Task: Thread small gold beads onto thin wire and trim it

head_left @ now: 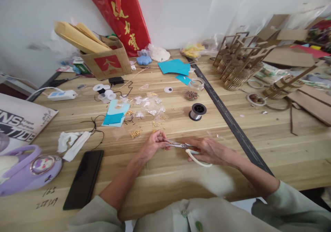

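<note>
My right hand is closed around the white handles of a pair of scissors. The blades point left, slightly apart, and their tips reach my left hand. The fingers of that hand are pinched together at the blade tips; a small golden bit shows under them, too small to name. Just beyond my left hand lie gold beads and small gold pieces. A spool of thin clear or silvery wire stands beyond the scissors.
Small bags of silvery parts, blue sheets and a jar of beads lie farther back. A phone and a purple bag-like object are at left. Bamboo baskets stand at right, past a black strip.
</note>
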### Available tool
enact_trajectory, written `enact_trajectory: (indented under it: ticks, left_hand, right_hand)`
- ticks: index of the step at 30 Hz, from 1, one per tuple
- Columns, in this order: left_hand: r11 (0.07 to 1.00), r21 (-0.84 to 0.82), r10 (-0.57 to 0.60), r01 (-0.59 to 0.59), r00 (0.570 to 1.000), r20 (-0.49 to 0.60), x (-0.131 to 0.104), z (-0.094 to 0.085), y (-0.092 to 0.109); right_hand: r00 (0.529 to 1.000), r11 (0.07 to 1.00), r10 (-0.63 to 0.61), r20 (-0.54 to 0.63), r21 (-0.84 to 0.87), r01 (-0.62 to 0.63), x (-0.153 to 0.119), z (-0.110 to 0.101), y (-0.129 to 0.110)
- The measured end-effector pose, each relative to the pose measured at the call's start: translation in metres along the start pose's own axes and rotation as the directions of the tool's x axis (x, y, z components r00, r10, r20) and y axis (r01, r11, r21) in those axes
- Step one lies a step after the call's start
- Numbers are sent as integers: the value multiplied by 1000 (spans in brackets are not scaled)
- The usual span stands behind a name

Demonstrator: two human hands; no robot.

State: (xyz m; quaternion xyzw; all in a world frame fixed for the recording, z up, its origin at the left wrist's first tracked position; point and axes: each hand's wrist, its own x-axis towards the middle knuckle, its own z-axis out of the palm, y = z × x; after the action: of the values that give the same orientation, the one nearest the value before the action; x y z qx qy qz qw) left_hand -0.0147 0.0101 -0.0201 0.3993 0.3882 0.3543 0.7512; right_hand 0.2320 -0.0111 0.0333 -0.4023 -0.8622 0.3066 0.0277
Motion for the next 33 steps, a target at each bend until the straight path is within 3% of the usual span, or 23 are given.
enact_trajectory:
  ticks: [15, 21, 33]
  left_hand:
    - [1000, -13, 6, -6, 1000, 16, -3, -2, 5]
    - [999, -36, 6, -5, 1000, 14, -3, -3, 5]
    - [1000, -29, 7, -6, 1000, 20, -3, -3, 2]
  right_hand:
    - [998, 991, -54, -20, -120, 51, 8, -3, -11]
    - [999, 989, -15, -42, -149, 9, 7, 1, -15]
    - [994, 998, -62, -85, -25, 60, 3, 11, -13]
